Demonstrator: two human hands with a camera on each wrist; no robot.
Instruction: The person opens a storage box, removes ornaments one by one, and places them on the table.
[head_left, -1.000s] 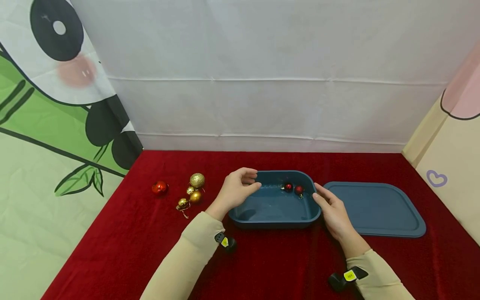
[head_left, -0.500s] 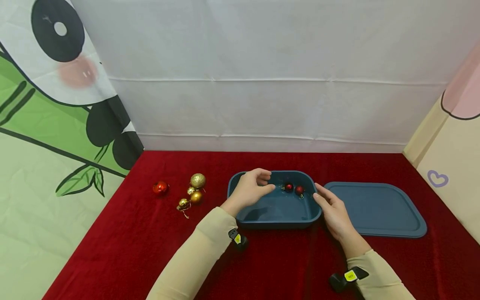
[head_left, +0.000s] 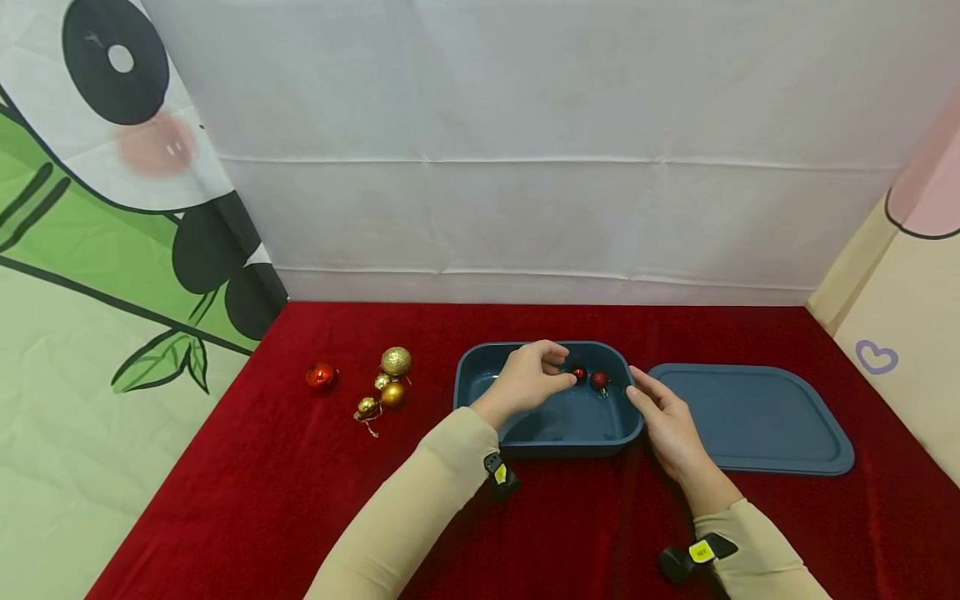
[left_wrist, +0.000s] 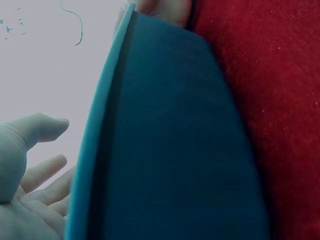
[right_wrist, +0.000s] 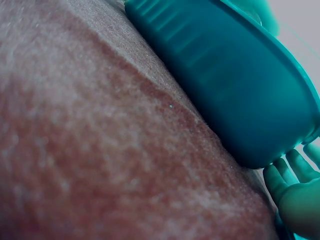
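A blue rectangular box stands uncovered on the red cloth, with two small dark red Christmas baubles, one bauble near its right end and another bauble just left of that. My left hand hovers over the inside of the box, its fingertips close to the left bauble. The left wrist view has that hand beyond the box wall, thumb and fingers apart with nothing between them. Against the right end of the box rests my right hand, fingers extended; its fingertips touch the outer wall.
To the right lies a flat blue lid. On the left are an orange-red bauble and several gold baubles, among them a large glittery bauble and a shiny bauble. A white cloth wall closes off the back.
My left hand has moved rightward from the left part of the box to beside the red baubles. The right hand and the box have stayed in place.
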